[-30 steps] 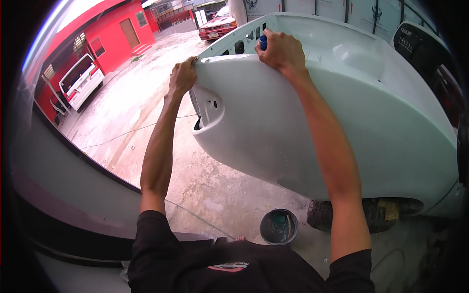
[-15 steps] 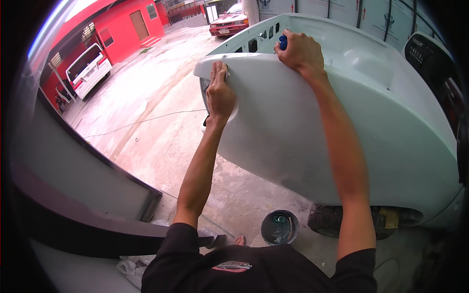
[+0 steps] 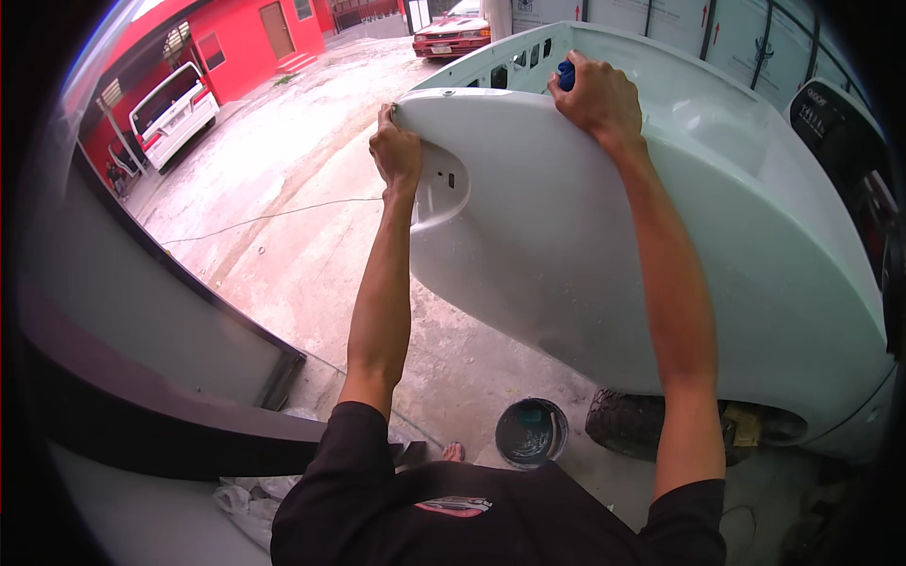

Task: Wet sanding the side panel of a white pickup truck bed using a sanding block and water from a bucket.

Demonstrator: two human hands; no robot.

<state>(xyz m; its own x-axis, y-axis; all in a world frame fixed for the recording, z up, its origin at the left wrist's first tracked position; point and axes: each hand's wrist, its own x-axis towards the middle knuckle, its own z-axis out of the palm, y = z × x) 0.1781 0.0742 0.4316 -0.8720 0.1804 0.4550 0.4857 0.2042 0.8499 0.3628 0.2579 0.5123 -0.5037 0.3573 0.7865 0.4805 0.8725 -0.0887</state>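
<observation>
A white pickup truck's side panel (image 3: 557, 198) spans the view before me. My left hand (image 3: 395, 156) is at its rear top corner, beside the rounded lamp recess (image 3: 444, 179); the fingers are curled at the edge, and a small bit of something pale shows at the fingertips, too small to name. Farther right, my right hand (image 3: 599, 99) rests on the top rail of the bed side. It is closed round a small, lumpy blue object (image 3: 565, 75), mostly hidden by the fingers, whose kind I cannot make out.
A dark bucket (image 3: 531, 433) with liquid stands on the concrete near my foot (image 3: 454, 452), by the truck's tyre (image 3: 628, 422). A dark-edged grey panel (image 3: 179, 330) lies along my left, with crumpled plastic (image 3: 255, 505) below. Beyond are a white vehicle (image 3: 175, 115) and a red car (image 3: 451, 36).
My left hand has moved left and slightly up from the panel to its corner, uncovering the lamp recess; its flat fingers are now curled. The right hand keeps its grip on the rail.
</observation>
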